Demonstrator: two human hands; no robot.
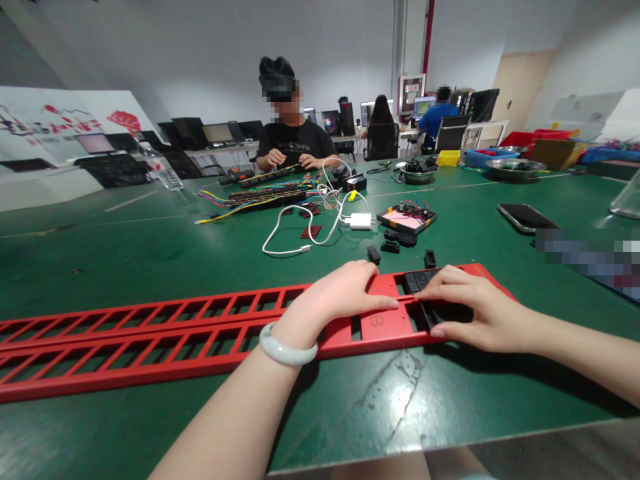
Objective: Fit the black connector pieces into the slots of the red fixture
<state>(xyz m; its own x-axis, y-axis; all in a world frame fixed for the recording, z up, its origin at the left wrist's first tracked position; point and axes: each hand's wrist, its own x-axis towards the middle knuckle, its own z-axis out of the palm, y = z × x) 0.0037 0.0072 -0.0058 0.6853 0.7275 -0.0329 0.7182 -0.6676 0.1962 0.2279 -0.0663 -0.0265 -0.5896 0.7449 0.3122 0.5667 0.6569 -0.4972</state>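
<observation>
A long red frame (170, 350) with rows of slanted slots lies across the green table, its right end plate marked with a "B". My left hand (345, 287), a pale bangle at its wrist, bears down on this end, thumb stretched along the plate and fingers bent over the far side. At the end opening, my right hand (470, 307) pinches a small black plastic block (429, 315) between thumb and fingers; the hand partly hides it. Other black blocks (417, 281) sit side by side in the upper opening. Just beyond the frame lie several loose black blocks (390, 247).
Behind the frame are a white charger (361, 221) with its cable, a shallow tray of wired parts (407, 217) and bundled coloured wires (270, 197). A phone (525, 218) lies right, a bottle (163, 167) stands left. Across the table a person (295, 137) handles a dark strip.
</observation>
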